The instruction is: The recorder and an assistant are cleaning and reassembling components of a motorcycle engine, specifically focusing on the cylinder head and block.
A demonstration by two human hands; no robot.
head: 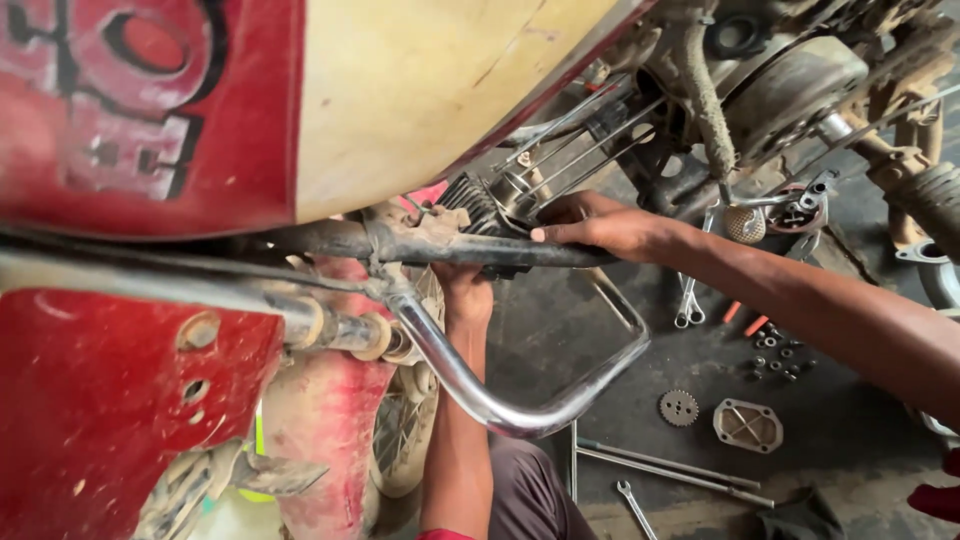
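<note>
Nearest, the left hand (466, 292) reaches up behind the dark frame tube (470, 248), above the chrome guard bar (520, 405), and its fingers are hidden, so I cannot tell what it grips. Just beyond, the right hand (597, 224) lies along that tube beside the finned engine cylinder (478, 204), fingers flat and holding nothing; steady bracing there should help the unseen hand work by feel. Farther off, a sprocket (679, 407), small nuts (778, 358) and spanners (688, 300) lie on the dark floor (860, 420), with the engine's upper parts cut off.

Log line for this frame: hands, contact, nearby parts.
right hand: on dark frame tube | left hand: under tube, grip hidden | chrome guard bar below | floor: sprocket, spanners
</note>
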